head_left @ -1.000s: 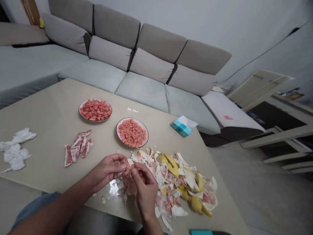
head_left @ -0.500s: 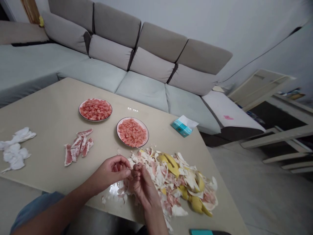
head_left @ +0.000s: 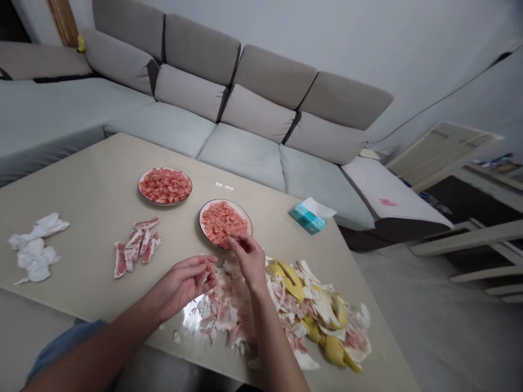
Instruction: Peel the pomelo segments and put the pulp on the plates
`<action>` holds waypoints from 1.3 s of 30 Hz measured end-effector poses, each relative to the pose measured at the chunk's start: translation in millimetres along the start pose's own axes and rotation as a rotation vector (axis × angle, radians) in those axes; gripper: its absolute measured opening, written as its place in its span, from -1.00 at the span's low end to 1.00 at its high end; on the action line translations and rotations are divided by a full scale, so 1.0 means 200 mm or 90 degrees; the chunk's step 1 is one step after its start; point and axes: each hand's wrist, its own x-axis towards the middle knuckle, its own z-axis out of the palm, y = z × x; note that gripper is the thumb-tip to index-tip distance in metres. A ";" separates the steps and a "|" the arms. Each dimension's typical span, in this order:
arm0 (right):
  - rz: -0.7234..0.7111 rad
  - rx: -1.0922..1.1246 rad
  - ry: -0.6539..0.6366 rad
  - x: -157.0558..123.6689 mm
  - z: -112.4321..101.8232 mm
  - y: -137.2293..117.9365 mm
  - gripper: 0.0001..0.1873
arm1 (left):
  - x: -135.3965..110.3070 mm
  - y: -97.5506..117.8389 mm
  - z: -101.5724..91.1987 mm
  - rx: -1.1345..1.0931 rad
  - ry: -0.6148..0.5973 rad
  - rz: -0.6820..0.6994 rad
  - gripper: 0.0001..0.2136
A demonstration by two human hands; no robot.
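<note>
My left hand point(head_left: 183, 287) is half curled, palm up, around a small piece of pink pomelo flesh point(head_left: 210, 268). Over the near rim of the closer plate point(head_left: 200, 216), the thumb and fingers of my right hand point(head_left: 250, 262) are pinched together. Whatever lies between those fingertips is too small to make out against the pink pulp point(head_left: 223, 220) heaped on the plate. Beneath both hands spreads a pile of pomelo peel and torn membranes point(head_left: 229, 310), with thick yellow rind point(head_left: 288, 280) at its right. Several unpeeled pomelo segments point(head_left: 137, 247) lie left of my hands.
A second plate point(head_left: 165, 186) of pink pulp stands farther back. Crumpled white tissues point(head_left: 38, 250) lie at the table's left, and a blue tissue pack point(head_left: 312, 215) near its right edge. A grey sofa point(head_left: 241, 147) runs behind the table; chairs point(head_left: 466, 242) stand to the right.
My right hand has left my left hand and moved up to the closer plate. My left hand has turned more palm up, showing the pomelo flesh. The view has shifted slightly.
</note>
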 end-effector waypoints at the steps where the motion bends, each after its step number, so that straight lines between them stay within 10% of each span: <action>1: -0.020 -0.021 0.003 0.05 0.00 -0.02 -0.71 | 0.00 0.01 0.00 -0.010 0.009 -0.009 -0.82; 6: -0.237 -0.216 -0.007 -0.04 0.01 -0.09 -0.73 | 0.00 0.01 -0.02 -0.059 -0.003 -0.013 -0.85; 13: -0.205 -0.202 -0.064 -0.38 0.01 -0.17 -0.88 | 0.01 -0.03 -0.02 -0.019 -0.044 0.008 -0.86; 33: -0.529 -0.459 -0.070 -0.48 0.00 -0.12 -0.82 | -0.02 -0.03 0.01 0.161 -0.050 0.054 -0.83; 39: -0.350 -0.281 -0.022 -0.51 0.01 -0.13 -0.88 | -0.02 -0.03 0.01 0.199 -0.051 0.093 -0.85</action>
